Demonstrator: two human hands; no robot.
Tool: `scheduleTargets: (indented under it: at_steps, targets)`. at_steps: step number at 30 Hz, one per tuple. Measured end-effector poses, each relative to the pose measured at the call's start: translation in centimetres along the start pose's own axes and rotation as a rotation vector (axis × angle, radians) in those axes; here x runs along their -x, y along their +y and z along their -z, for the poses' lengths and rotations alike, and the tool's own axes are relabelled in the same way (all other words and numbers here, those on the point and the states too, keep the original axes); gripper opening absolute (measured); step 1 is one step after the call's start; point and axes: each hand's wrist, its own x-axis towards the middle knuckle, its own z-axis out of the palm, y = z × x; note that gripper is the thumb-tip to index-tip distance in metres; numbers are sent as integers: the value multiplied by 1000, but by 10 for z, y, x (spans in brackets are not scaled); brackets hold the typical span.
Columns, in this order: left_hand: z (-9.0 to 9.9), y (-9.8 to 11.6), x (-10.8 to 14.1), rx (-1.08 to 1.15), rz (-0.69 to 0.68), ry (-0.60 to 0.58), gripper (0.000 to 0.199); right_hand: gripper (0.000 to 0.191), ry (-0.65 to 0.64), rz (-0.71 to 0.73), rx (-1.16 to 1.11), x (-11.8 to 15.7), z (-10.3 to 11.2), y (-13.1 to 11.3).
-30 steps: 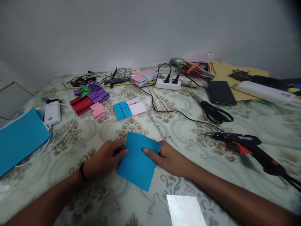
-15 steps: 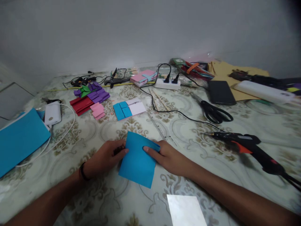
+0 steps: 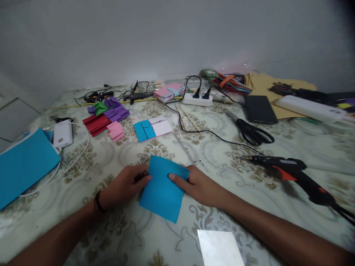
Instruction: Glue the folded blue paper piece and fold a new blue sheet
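Note:
A blue paper sheet [image 3: 162,192] is held above the patterned tabletop between both hands. My left hand [image 3: 133,181] pinches its left edge, with the thumb at the front and the fingers partly hidden behind. My right hand [image 3: 195,184] grips the right edge, its thumb lying across the front face and its other fingers behind the paper. A white card [image 3: 220,247] lies near the front edge of the view. Beyond the hands lies a blue and white folded paper piece [image 3: 152,128], beside small pink folded paper [image 3: 115,130].
Blue sheets [image 3: 27,166] and a white power bank [image 3: 62,133] lie at left. Red folded paper [image 3: 96,124] is behind. At right are black scissors [image 3: 251,131], a glue gun [image 3: 299,173] with its cable and a dark phone-like slab [image 3: 261,109]. A power strip [image 3: 197,99] stands farther back.
The top right corner of the blue paper looks flatter, with its fold less visible. Both hands keep nearly the same place and grip.

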Motion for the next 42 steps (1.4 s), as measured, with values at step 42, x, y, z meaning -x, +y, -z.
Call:
scheduleTargets:
  at_steps: [42]
  targets:
    - [0, -1, 1, -7, -36, 7, 30, 50, -1, -11, 39, -1, -1, -1]
